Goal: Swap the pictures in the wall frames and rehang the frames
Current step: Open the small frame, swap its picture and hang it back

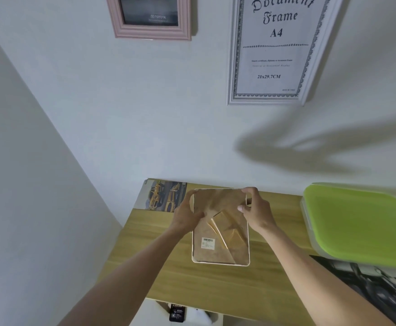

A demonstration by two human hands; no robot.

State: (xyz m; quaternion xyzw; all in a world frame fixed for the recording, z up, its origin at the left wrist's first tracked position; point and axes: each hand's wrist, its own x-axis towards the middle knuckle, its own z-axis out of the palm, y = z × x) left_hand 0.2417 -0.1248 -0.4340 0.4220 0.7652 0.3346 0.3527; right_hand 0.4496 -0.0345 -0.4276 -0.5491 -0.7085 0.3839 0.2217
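Note:
A white picture frame (220, 252) lies face down on the wooden table (159, 262), its brown backing board with a barcode label and a fold-out stand facing up. My left hand (187, 215) holds the frame's upper left edge. At the upper right corner my right hand (254, 209) pinches the backing. A loose picture of a yellow car (160, 196) lies at the table's far left corner. On the wall hang a pink frame (151, 18) with a dark Toyota picture and a white A4 document frame (276, 49).
A plastic box with a green lid (359, 222) stands on the right of the table, over a dark printed sheet (375, 285). A side wall closes in on the left. A small black object (177, 314) sits below the table's front edge.

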